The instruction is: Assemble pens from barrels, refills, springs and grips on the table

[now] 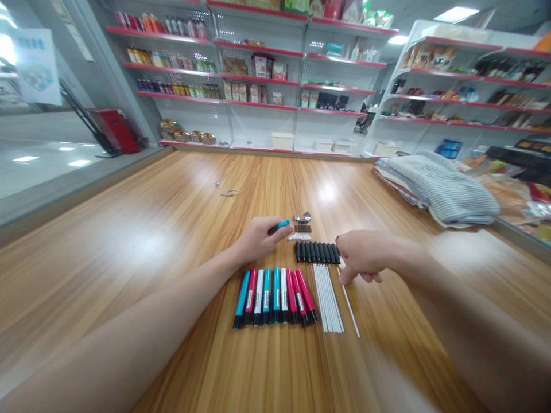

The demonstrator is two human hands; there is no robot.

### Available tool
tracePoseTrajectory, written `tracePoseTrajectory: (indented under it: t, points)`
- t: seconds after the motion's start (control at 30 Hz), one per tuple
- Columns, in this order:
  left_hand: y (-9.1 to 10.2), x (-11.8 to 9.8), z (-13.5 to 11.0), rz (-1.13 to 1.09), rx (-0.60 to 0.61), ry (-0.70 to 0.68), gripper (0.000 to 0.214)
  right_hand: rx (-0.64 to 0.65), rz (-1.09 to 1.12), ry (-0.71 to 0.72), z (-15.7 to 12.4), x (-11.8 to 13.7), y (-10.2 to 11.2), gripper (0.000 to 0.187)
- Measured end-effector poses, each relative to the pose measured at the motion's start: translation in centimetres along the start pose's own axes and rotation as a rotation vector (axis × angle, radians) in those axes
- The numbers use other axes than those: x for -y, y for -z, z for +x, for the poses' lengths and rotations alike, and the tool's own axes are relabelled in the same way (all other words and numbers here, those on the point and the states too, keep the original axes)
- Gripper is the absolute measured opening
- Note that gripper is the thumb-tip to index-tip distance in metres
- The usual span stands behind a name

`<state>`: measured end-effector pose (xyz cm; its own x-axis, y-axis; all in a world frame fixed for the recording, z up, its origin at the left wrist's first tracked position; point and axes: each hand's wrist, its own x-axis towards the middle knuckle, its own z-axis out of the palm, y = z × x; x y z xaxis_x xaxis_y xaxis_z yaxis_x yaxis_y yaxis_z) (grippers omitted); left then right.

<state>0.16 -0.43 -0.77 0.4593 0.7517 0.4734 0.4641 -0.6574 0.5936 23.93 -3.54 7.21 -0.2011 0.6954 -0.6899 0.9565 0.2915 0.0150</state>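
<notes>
My left hand (257, 238) is closed around a teal pen barrel (279, 226) whose tip pokes out to the right. My right hand (360, 256) pinches the top end of a thin white refill (350, 306) that lies slanted on the wooden table (150, 241). Between my arms lies a row of several teal, pink and white pen barrels (275, 297). Right of them is a bundle of white refills (328, 298). A row of black caps (317, 252) lies by my right hand. Small tips and springs (301, 228) are grouped beyond.
Folded striped cloths (443, 186) are stacked at the table's right edge, with packaged goods (516, 172) beyond them. Two small metal rings (230, 193) lie far out on the left half. Shop shelves (258, 80) with goods line the back wall.
</notes>
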Motion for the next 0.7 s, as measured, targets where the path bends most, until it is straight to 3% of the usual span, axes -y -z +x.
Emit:
tracePoseTrajectory:
  t: [0.37,0.7]
  points:
    - [0.1,0.0,0.0,-0.015,-0.013,0.000,0.042,0.009,-0.074,-0.016,-1.0,1.2,-0.8,0.010]
    - [0.3,0.0,0.1,-0.026,-0.021,0.012,0.045,-0.023,-0.164,0.044,-1.1,0.7,-0.9,0.010]
